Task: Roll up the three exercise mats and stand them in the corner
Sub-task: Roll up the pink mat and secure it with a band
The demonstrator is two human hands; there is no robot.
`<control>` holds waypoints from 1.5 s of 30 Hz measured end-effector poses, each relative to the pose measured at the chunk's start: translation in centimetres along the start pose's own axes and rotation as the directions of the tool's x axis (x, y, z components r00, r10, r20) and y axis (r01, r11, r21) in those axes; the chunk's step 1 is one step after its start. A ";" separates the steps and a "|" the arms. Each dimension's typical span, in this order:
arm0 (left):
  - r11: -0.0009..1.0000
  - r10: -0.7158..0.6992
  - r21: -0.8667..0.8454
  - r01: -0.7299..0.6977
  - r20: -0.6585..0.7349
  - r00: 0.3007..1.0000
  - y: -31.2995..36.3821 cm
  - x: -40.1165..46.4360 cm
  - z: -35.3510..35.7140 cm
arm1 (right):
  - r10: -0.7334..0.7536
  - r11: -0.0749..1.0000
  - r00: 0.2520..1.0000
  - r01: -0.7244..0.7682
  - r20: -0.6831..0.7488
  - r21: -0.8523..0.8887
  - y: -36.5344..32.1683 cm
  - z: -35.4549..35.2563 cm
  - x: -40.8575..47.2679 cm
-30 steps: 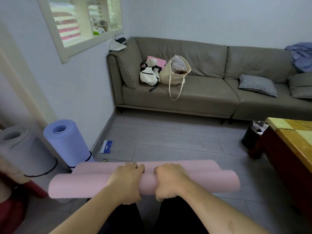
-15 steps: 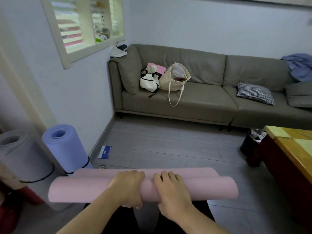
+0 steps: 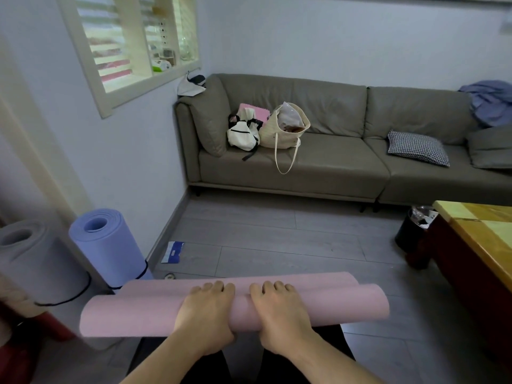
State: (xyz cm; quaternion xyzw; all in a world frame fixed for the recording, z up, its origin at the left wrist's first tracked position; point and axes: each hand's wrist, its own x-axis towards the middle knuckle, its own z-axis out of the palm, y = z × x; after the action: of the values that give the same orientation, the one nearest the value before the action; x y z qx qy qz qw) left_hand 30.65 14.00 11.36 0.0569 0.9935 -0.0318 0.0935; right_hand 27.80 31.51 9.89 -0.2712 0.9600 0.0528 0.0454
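Note:
A pink mat (image 3: pixel 133 314) lies rolled across my lap, level and stretching left to right, with a last flap (image 3: pixel 318 279) sticking out behind the roll. My left hand (image 3: pixel 206 314) and my right hand (image 3: pixel 279 311) sit side by side on its middle, fingers curled over the top and thumbs underneath. A blue rolled mat (image 3: pixel 108 248) stands upright against the left wall with a black strap near its foot. A grey rolled mat (image 3: pixel 33 261) stands just left of it, also strapped.
A grey sofa (image 3: pixel 346 167) with two bags (image 3: pixel 266 128) and a checked cushion (image 3: pixel 417 146) fills the back wall. A wooden table (image 3: pixel 479 239) and a black bin (image 3: pixel 412 231) stand at the right. A small blue-and-white packet (image 3: pixel 173 251) lies on the floor by the wall.
Both hands have shifted over the top of the pink roll, so the fingers now reach further round its far side. The roll stays level across my lap.

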 end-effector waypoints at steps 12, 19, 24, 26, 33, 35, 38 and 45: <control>0.999 -0.034 0.033 0.038 -0.110 0.993 1.7 0.5 2.2 | -0.035 0.994 0.998 0.029 0.052 0.106 0.9 -2.3 1.2; 0.999 -0.012 -0.037 0.010 -0.056 0.998 0.5 1.7 -0.8 | -0.071 0.995 0.988 0.081 -0.135 0.064 1.4 -0.2 0.6; 0.992 0.051 -0.117 -0.038 0.113 0.992 -0.4 2.0 -3.8 | -0.070 0.997 0.978 0.075 -0.195 0.019 1.3 -0.9 -0.5; 0.990 0.095 -0.126 -0.068 0.222 0.970 -0.6 1.9 -4.8 | -0.053 0.998 0.987 0.056 -0.151 0.013 1.0 -1.9 -1.0; 0.998 0.054 -0.053 -0.046 0.161 0.986 1.1 0.8 -1.8 | -0.062 0.996 0.990 0.053 0.124 0.074 1.0 -3.7 0.1; 0.998 0.049 0.025 -0.050 0.048 0.998 2.0 0.4 -0.7 | -0.064 0.995 0.977 0.046 0.201 0.091 1.2 -4.2 1.2; 0.999 0.029 0.020 -0.030 0.008 1.000 2.2 0.6 -0.4 | -0.067 0.992 0.966 0.038 0.251 0.120 1.3 -4.2 2.1; 0.991 0.070 -0.128 -0.050 0.158 0.985 0.6 2.3 -2.1 | -0.065 0.997 0.996 0.067 -0.058 0.032 0.5 -0.1 -0.1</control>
State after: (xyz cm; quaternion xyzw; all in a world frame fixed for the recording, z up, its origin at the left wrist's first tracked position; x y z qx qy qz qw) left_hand 28.09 14.96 12.94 0.0781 0.9805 0.0280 0.1782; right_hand 27.57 31.98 10.06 -0.3032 0.9522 0.0272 0.0245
